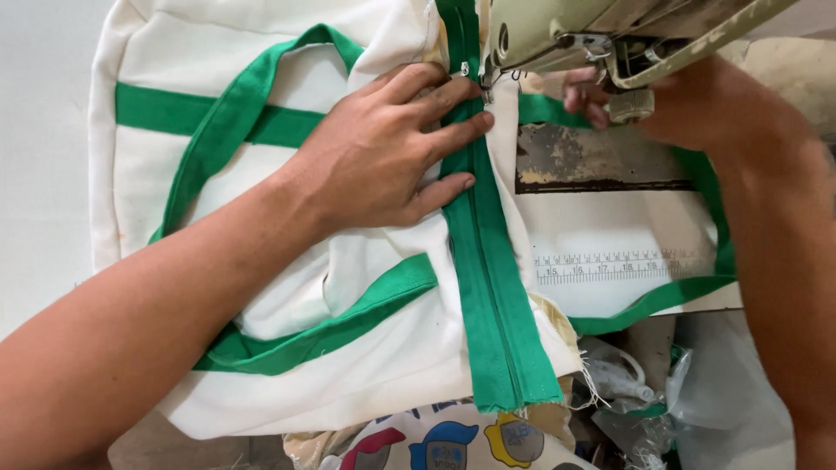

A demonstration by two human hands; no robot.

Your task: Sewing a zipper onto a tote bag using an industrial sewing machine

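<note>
Left hand (383, 152) flat, fingers spread, pressing cream bag (287, 287) and green zipper tape (492, 287) toward needle at twelve o'clock. Right hand (601, 96) at one o'clock, under sewing machine head (610, 30); grip unclear. Tape's near stretch apparently unstitched.

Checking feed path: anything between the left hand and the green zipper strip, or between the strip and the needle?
Nothing visible. The left hand lies flat on the cream bag, fingertips on the green zipper strip. The strip runs unobstructed up under the sewing machine head.
</note>
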